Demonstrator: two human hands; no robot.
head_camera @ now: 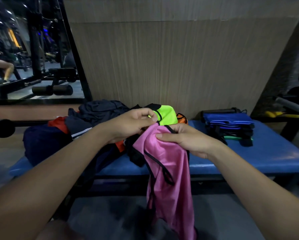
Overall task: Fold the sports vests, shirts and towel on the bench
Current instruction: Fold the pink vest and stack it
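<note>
Both hands (pixel 155 130) gripping pink vest (pixel 169 170), blue bench (pixel 266 158) bearing clothes pile (pixel 96 116)

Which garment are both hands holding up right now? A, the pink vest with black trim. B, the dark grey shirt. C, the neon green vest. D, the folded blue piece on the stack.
A: the left hand and the right hand both pinch the top of the pink vest, which hangs down in front of the blue bench.
</note>
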